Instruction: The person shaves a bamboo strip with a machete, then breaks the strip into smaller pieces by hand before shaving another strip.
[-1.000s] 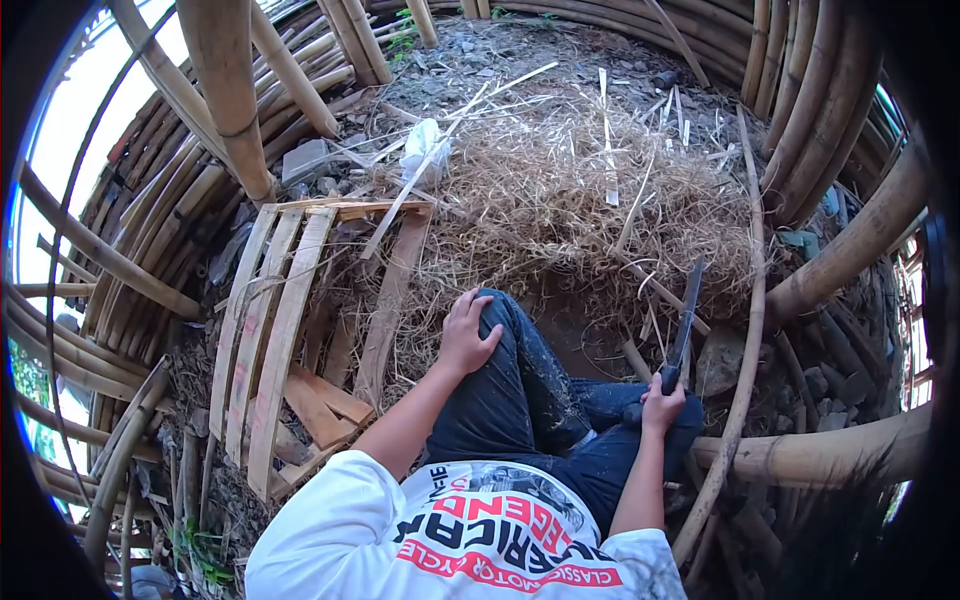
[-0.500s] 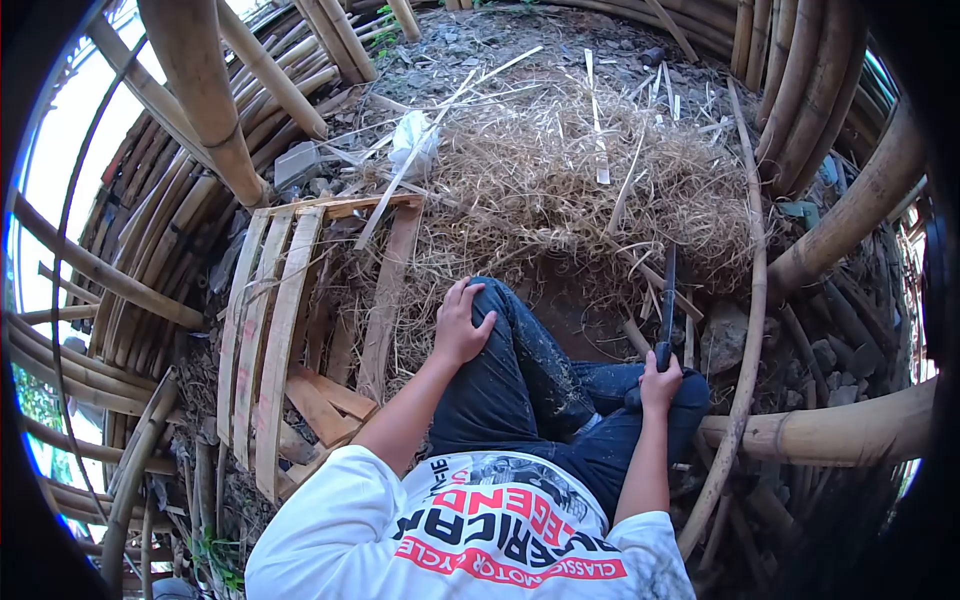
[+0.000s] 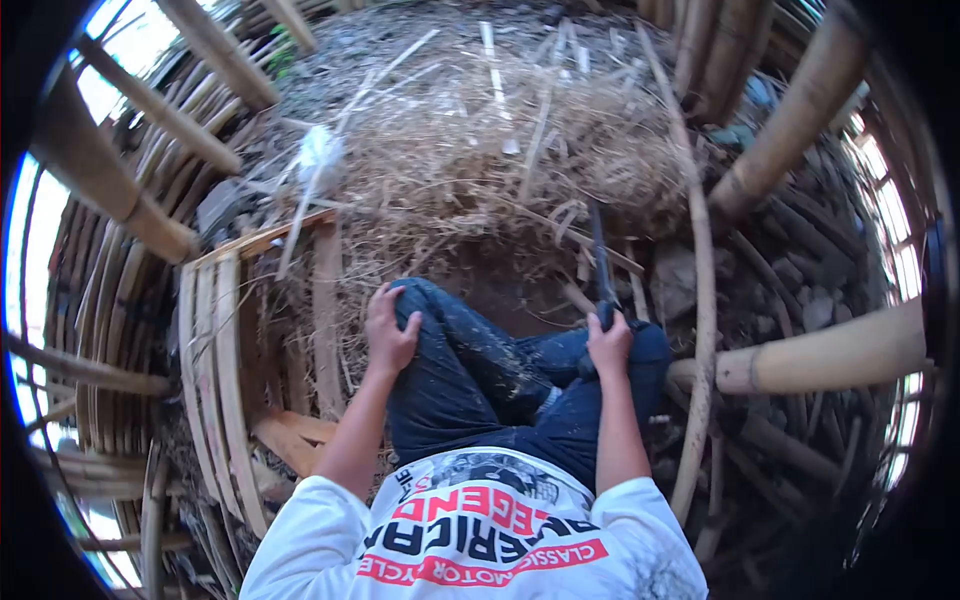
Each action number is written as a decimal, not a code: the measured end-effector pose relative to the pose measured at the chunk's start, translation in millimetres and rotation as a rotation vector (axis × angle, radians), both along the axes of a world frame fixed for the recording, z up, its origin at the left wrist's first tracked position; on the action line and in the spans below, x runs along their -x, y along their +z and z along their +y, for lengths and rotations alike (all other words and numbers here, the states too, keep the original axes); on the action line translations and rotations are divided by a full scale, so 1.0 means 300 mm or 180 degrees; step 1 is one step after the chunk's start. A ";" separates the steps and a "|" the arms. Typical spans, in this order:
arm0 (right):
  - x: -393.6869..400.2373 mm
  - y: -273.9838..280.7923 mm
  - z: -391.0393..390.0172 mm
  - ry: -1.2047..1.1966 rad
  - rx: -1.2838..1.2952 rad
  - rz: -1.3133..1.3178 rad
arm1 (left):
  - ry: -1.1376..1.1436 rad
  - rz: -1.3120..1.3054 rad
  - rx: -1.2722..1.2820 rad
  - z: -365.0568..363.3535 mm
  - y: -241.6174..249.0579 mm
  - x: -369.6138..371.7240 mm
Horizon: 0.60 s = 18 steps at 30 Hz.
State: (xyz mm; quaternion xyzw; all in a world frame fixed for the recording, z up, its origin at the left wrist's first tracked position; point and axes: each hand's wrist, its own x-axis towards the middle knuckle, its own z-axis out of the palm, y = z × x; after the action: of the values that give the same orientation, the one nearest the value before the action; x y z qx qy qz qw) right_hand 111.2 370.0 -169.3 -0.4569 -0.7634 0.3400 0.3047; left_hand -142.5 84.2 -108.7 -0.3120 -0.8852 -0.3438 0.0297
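My left hand [image 3: 393, 330] rests on my raised knee [image 3: 428, 310], thumb apart from the fingers, holding nothing. Wrapped round a dark handle, my right hand [image 3: 609, 345] grips a long-bladed knife [image 3: 599, 248] that looks like a machete. Its narrow dark blade points away from me, over the near edge of a heap of curly bamboo shavings [image 3: 470, 170]. That hand lies by my folded right leg [image 3: 645, 362]. Slight blur hides the blade's edge and tip.
A wooden slatted crate [image 3: 215, 370] stands at my left, and a white plastic bag [image 3: 320, 155] lies beyond it. A thin bamboo pole [image 3: 700, 250] runs along my right. Thick bamboo posts [image 3: 800, 110] and a stone [image 3: 675, 280] are further right. Pale bamboo strips [image 3: 494, 75] lie on the shavings.
The view has turned to the right, so the scene sits further left in the picture. My left hand stays on the knee, and my right hand keeps its grip on the machete.
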 end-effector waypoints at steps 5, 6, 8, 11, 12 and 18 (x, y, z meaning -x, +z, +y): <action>0.051 0.096 -0.113 0.0008 0.0631 -0.0047 | -0.0099 -0.0016 0.0022 0.012 0.004 -0.011; 0.049 0.107 -0.137 0.0034 0.0588 -0.0090 | -0.0088 -0.0001 0.0025 0.014 0.001 -0.010; 0.039 0.115 -0.171 0.0029 0.0600 -0.0060 | -0.0111 0.0009 0.0051 0.015 0.001 -0.010; 0.019 0.143 -0.179 0.0094 0.0737 -0.0032 | -0.0067 -0.0073 -0.0006 0.023 0.000 -0.014; 0.009 0.164 -0.179 0.0153 0.0826 -0.0022 | -0.0103 -0.0094 0.0021 0.026 0.001 -0.016; -0.036 0.227 -0.172 0.0337 0.1076 -0.0276 | -0.0082 -0.0046 0.0085 0.053 0.008 -0.017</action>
State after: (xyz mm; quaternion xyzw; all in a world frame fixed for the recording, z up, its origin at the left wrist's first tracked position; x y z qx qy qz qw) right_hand 121.9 318.5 -101.3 -0.4750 -0.7308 0.4590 0.1721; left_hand -137.3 100.1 -106.4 -0.3213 -0.8858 -0.3345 0.0146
